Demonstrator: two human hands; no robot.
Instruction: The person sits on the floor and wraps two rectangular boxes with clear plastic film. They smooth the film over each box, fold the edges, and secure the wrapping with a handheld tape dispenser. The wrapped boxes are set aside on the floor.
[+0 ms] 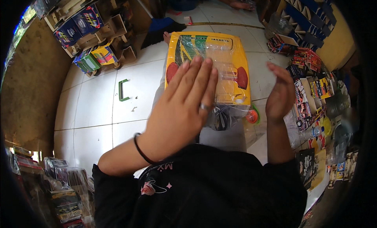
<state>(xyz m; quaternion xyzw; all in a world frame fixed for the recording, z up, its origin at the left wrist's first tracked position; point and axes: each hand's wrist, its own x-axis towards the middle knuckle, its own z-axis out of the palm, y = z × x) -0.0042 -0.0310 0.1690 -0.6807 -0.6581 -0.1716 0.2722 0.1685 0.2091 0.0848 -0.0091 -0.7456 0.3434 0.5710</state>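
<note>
A yellow toy bus body (231, 43), with a green patch and two red oval lights on its face, is wrapped in clear plastic film and rests at my lap. My left hand (188, 88) lies flat across the middle of that face, fingers stretched out, with a ring and a black wristband showing. Whether its palm presses on the film is hidden. To the right of the bus, my right hand (279, 92) is raised and apart from it, fingers extended and nothing held. Loose film (227, 117) bunches below the bus's near edge.
A green bracket-shaped piece (124, 90) lies on the white tiles, left. An orange and green round thing (253, 115) sits near my right knee. A broom (163, 27), wooden toy trucks (104, 43) and packaged goods (310, 94) surround me. Another person's hand (241, 5) shows far off.
</note>
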